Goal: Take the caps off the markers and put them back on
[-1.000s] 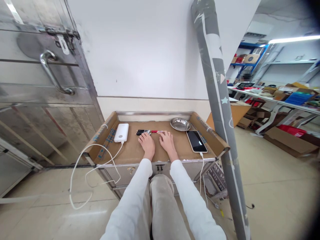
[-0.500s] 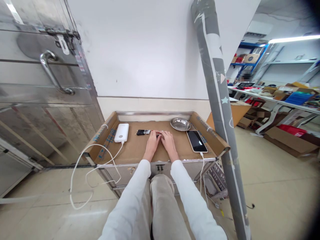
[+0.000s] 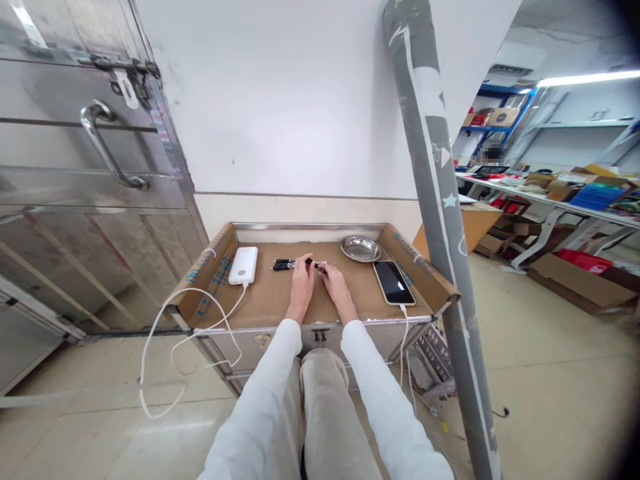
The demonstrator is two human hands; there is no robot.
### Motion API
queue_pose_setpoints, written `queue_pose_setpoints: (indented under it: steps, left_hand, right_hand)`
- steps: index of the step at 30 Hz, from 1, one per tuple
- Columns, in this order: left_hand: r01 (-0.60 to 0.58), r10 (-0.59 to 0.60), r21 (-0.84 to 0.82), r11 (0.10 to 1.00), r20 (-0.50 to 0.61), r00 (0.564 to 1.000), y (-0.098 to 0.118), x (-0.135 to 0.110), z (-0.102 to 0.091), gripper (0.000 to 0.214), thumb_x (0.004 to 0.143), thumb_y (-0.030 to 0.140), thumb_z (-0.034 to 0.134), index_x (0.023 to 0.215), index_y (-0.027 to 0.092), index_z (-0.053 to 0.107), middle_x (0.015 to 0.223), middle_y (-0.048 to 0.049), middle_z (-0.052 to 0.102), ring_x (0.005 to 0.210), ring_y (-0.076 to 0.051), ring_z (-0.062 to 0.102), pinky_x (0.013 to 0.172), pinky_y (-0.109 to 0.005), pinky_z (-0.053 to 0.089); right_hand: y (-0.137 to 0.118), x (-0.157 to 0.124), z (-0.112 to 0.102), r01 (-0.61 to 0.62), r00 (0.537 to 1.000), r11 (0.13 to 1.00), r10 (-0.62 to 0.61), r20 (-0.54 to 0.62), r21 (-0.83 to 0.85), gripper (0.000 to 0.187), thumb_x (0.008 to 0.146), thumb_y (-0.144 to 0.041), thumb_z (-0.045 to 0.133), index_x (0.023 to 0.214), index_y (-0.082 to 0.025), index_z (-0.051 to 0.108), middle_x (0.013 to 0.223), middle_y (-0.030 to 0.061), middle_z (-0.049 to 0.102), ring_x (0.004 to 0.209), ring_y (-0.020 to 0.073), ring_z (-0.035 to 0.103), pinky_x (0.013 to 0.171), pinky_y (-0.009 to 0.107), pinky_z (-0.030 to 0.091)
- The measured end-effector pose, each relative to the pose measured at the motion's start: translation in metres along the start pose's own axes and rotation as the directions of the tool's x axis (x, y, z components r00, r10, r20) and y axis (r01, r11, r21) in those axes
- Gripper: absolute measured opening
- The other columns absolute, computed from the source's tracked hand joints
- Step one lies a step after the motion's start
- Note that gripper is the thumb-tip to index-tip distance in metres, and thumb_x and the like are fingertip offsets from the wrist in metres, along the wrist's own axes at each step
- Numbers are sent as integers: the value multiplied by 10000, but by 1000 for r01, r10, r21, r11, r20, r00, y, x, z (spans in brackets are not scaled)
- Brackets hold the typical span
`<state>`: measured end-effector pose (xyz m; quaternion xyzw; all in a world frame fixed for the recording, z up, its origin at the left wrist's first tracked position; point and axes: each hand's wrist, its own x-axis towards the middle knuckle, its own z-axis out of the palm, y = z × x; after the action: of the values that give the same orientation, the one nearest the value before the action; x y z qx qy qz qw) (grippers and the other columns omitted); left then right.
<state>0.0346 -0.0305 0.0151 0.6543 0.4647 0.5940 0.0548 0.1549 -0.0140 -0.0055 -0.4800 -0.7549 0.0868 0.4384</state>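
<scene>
My left hand [image 3: 301, 283] and my right hand [image 3: 336, 285] are close together over the cardboard-lined top. Between their fingertips is a black pen [image 3: 317, 265]; both hands are closed on it, and the fingers cover part of it. Several black pens [image 3: 283, 265] lie side by side just left of my left hand, their right ends partly hidden behind it. A shiny metal dish [image 3: 361, 249] sits beyond my right hand, to the right.
A white power bank [image 3: 243, 265] with a white cable lies at the left. A phone [image 3: 395, 283], plugged into a cable, lies at the right. Raised cardboard sides [image 3: 425, 273] edge the top. A long grey wrapped roll [image 3: 440, 173] leans against the wall on the right.
My hands have moved slightly apart, and the fingers have lifted and curled in. The black pen between them now shows more clearly. The other things are where they were.
</scene>
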Motion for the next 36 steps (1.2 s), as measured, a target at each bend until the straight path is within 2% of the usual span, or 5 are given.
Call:
queue_pose_setpoints:
  steps: [6,16,22,27,36]
  left_hand:
    - [28,-23,37,999,-113,993,6,2,-4,277,971,285,320,1144,164,499,1088,-119,561,1031,-189,541,933,-375,434]
    - [115,-105,44,992,-188,977,3,4,-4,241,964,241,309,1098,166,495,1098,-124,552,1046,-194,534,941,-383,420]
    - [132,-133,25,991,60,989,-12,0,3,111,932,229,425,975,181,515,976,-76,602,922,-179,570,876,-345,455]
    - [26,-76,194,981,256,964,-14,-3,5,45,896,187,490,879,187,531,930,-63,616,917,-203,551,892,-384,431]
    - [61,-155,358,932,238,959,-15,-8,8,181,893,79,382,944,159,536,1016,-108,546,1002,-227,492,869,-386,443]
  right_hand:
    - [-5,-1,-3,-34,999,999,34,5,-22,320,875,-101,412,1125,-166,601,1080,102,664,984,198,614,898,337,472]
    - [-10,-2,-6,-75,996,989,68,-53,-126,250,924,-202,424,1067,-181,628,1035,81,670,948,191,606,874,315,462]
    - [-11,-3,-9,-135,985,969,109,-133,-208,262,950,-228,385,1044,-161,621,1004,98,647,944,201,573,868,324,448]
    - [-7,-3,-7,-117,983,974,87,-160,-193,284,956,-224,355,1048,-165,617,996,98,619,925,201,562,868,329,449]
    - [-3,-1,-2,3,1000,997,-4,-20,-72,265,917,-165,390,1045,-201,619,1011,78,609,954,193,570,905,335,457]
